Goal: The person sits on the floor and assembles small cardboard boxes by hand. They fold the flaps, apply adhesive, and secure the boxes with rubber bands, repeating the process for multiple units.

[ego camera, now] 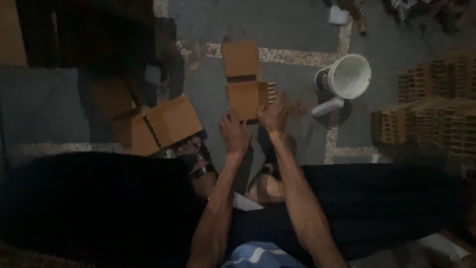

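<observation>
A small brown cardboard box [243, 98] with its flap [240, 58] folded open away from me is held above the grey floor. My left hand [234, 132] grips the box's near left corner. My right hand [273, 114] holds its near right edge, fingers spread up along the side, where a ribbed row of small items [271, 90] shows. The picture is dim and a little blurred, so the finger detail is unclear. Both forearms reach out from the bottom of the view.
Another open cardboard box [166, 123] lies on the floor to the left. A white bucket [349, 74] and a white bottle [327, 106] stand to the right, before stacks of brown crates [431, 106]. My sandalled feet [198, 161] are below the hands.
</observation>
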